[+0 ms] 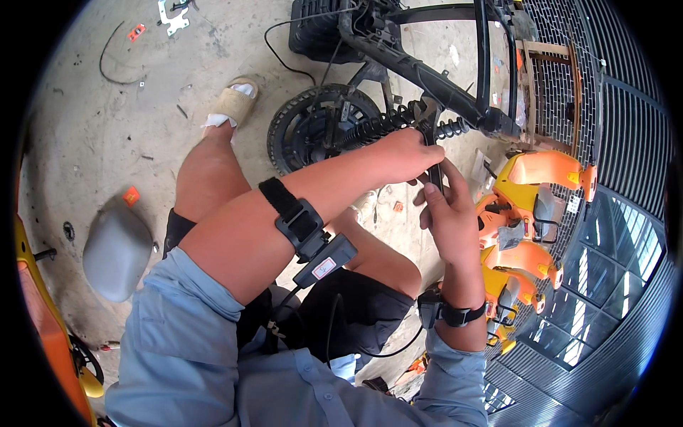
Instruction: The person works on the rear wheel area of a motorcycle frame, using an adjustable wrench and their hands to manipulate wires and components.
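Observation:
My left hand point(413, 156) reaches across the middle and closes on a long dark bar or tool point(436, 178), whose exact kind I cannot make out, at the rear of a black scooter frame point(405, 50). My right hand point(448, 210) holds the lower part of that bar, fingers curled round it. Just beside my hands are black coil-spring shock absorbers point(377, 128) and, below the frame, a black tyred wheel point(288, 124). Part of the bar and the fingertips of my left hand are hidden.
A grey plastic cover point(114, 252) lies on the concrete floor point(142, 99) at left, beside an orange-yellow scooter point(50, 320) at the edge. More yellow-orange scooters point(541, 171) line the right. A white bracket point(171, 18) and cables lie at upper left.

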Demonstrator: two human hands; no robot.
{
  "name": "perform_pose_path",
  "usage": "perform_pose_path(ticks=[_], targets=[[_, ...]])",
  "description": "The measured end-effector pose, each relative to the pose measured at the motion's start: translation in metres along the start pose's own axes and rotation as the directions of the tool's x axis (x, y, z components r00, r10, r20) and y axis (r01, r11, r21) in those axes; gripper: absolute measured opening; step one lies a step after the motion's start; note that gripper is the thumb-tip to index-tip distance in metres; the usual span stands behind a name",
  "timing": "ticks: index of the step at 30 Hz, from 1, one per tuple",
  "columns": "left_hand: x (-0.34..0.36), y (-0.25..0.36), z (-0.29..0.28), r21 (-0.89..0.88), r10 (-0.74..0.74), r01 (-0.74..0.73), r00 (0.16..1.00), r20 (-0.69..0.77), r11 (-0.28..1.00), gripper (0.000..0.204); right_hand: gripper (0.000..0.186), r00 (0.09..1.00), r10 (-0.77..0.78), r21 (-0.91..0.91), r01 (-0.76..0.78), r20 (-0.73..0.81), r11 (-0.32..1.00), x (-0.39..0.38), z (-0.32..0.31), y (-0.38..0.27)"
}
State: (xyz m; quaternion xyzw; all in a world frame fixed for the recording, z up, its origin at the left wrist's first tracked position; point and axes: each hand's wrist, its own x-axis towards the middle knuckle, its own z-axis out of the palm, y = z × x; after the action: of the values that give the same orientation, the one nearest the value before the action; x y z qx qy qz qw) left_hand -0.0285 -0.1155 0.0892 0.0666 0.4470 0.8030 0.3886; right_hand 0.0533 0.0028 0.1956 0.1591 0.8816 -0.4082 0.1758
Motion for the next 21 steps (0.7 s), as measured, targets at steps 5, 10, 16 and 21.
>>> perform_pose_path(ticks=[5, 10, 16, 21], targets=[[-0.004, 0.002, 0.006, -0.130, -0.014, 0.016, 1.000, 0.020, 0.991, 0.045, 0.052, 0.996, 0.078, -0.145, -0.071, 0.042, 0.987, 0.007, -0.010, -0.011], [-0.007, 0.003, 0.020, -0.389, -0.006, -0.018, 0.998, -0.060, 0.921, 0.042, 0.049, 0.999, -0.010, -0.412, 0.030, 0.051, 0.910, 0.014, -0.013, -0.029], [-0.013, 0.022, 0.020, -0.476, -0.002, 0.005, 1.000, 0.008, 0.880, 0.046, 0.052, 0.994, 0.058, -0.393, -0.018, 0.091, 0.919, 0.019, -0.026, -0.055], [-0.012, 0.033, 0.013, -0.416, 0.063, -0.025, 0.995, 0.078, 0.909, 0.054, 0.049, 0.994, 0.097, -0.445, -0.065, 0.049, 0.893, 0.024, -0.028, -0.087]])
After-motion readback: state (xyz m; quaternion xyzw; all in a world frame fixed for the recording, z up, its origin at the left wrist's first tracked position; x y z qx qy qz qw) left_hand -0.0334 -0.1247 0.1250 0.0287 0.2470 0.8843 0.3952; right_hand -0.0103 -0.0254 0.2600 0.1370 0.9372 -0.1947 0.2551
